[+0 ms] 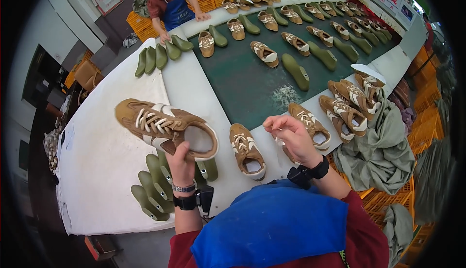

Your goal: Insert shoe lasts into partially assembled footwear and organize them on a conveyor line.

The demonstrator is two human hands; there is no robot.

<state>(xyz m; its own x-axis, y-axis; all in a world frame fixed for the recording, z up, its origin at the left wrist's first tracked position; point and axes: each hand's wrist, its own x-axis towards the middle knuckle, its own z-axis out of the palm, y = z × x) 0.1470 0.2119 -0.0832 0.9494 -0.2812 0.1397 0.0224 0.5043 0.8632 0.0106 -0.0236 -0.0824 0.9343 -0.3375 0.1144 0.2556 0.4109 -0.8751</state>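
My left hand [180, 167] grips a brown sneaker [162, 126] with cream laces and stripes, its thumb at the collar. The shoe is held above the white tabletop, toe to the upper left, its opening facing up. My right hand [293, 139] is raised near the table's front edge with loosely bent fingers, and nothing shows in them. Between the hands a second brown sneaker [246, 151] rests on the table. Another sneaker [310, 126] lies just beyond my right hand. Below the held shoe are several green shoe lasts [153, 190], partly hidden by my left hand and the shoe.
A dark green conveyor belt [228, 93] carries rows of sneakers and green lasts. More sneakers [347, 105] are piled at the right, beside grey-green cloth [378, 142] over orange crates [388, 200]. Across the table, a person in a blue apron [175, 13] touches several green lasts [161, 57].
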